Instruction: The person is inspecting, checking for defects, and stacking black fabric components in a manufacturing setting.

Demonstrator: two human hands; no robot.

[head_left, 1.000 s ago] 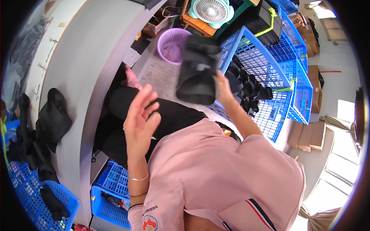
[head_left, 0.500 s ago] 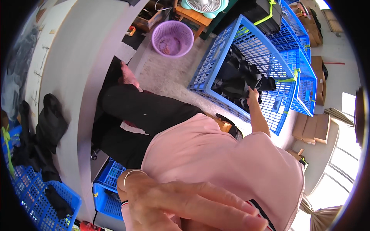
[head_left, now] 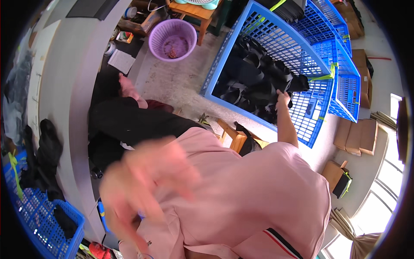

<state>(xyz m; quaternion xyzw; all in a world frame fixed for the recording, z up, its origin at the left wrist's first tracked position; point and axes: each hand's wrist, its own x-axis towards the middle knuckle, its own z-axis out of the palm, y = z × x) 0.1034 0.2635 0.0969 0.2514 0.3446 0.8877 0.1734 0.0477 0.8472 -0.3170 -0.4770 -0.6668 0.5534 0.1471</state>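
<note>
The left hand had been swung to eight o'clock, blurred but open, leaving black pieces at two to the right hand, its grip indiscernible.

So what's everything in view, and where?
Large crate: one, blue, right of centre
Black pieces: many, black, inside that crate
Loose pieces: several, black, far left
Other crates: several, blue, upper right
Low basket: one, blue, lower left
Round basket: one, purple, floor
Fan: one, pale green, top edge
Stool: one, brown, under fan
Table: one, grey, left
Cardboard boxes: several, brown, right
Curtains: two, tan, right
Window panes: several, white, lower right
Trousers: one pair, black, left of centre
Shirt: one, pink, centre
Left hand: one, blurred, before shirt
Right hand: one, bare, at black pieces
</note>
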